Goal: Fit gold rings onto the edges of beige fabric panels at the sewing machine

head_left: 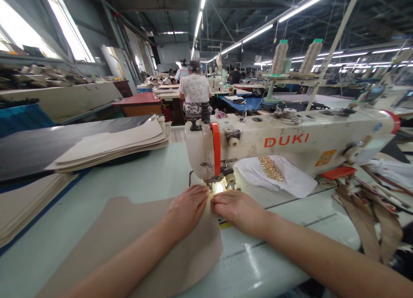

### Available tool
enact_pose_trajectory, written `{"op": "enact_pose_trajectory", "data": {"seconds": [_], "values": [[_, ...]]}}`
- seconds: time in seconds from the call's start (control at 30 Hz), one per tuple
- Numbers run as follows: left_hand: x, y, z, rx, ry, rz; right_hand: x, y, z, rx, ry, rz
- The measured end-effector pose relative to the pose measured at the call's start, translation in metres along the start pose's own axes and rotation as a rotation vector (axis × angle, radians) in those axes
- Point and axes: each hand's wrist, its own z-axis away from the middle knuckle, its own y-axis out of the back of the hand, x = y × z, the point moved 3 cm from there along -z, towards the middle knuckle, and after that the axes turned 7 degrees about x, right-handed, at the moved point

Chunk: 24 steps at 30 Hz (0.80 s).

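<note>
A large beige fabric or leather panel (132, 218) lies flat on the machine bed, its right edge under the head of the white sewing machine (248, 136). My left hand (189, 206) rests on top of the panel just left of the presser foot, fingers stretched out and pressing down. At the panel's right edge, my right hand (240, 209) has its fingers bent and drawn together on the material, close to the lit needle area. The needle and the fingertips there are partly hidden.
Stacked beige panels (112, 143) lie at the left. A white cloth (251, 173) with gold-coloured metal pieces (271, 169) sits under the machine arm. Brown straps (364, 220) hang at the right. Thread cones (280, 57) stand behind; a person (195, 89) sits farther back.
</note>
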Motion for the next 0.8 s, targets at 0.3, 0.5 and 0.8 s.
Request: {"op": "enact_pose_trajectory", "data": {"seconds": [0.3,0.5,0.8], "values": [[-0.006,-0.004,0.001,0.0,-0.052,-0.018,0.001,-0.001,-0.002,0.004,0.001,0.02],[-0.011,-0.005,0.0,-0.008,-0.042,-0.031,0.002,-0.001,-0.003,0.003,-0.009,0.018],[-0.014,-0.008,-0.004,-0.02,-0.032,-0.054,0.005,-0.003,-0.005,0.014,-0.005,0.025]]}}
